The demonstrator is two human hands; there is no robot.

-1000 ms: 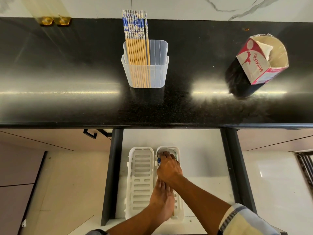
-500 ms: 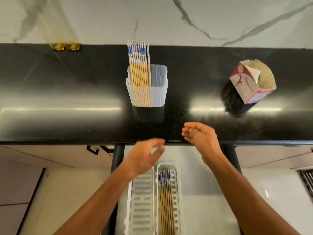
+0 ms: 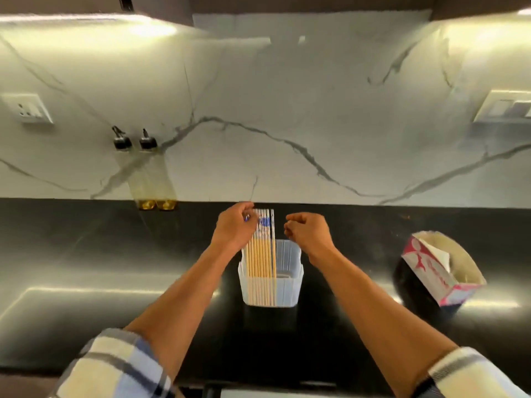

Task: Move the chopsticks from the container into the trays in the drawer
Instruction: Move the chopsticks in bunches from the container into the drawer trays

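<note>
A clear plastic container (image 3: 287,285) stands on the black countertop (image 3: 86,268), holding several yellow chopsticks (image 3: 263,254) with blue-and-white tops that lean toward the wall. My left hand (image 3: 234,229) covers the upper ends of the leftmost chopsticks, with its fingertips pinched on them. My right hand (image 3: 309,231) hovers just right of the chopstick tops with loosely curled fingers and holds nothing. The drawer's trays are out of view; only a pale strip of the drawer (image 3: 273,394) shows at the bottom edge.
A torn red-and-white paper carton (image 3: 439,271) lies tilted on the counter to the right. Two glass oil bottles (image 3: 155,179) stand against the marble wall at the back left. Wall sockets (image 3: 27,107) sit at the far left and far right.
Both hands rose from the drawer to the container on the counter. The view tilted up, so the trays dropped out of sight. My left hand now pinches the chopstick tops.
</note>
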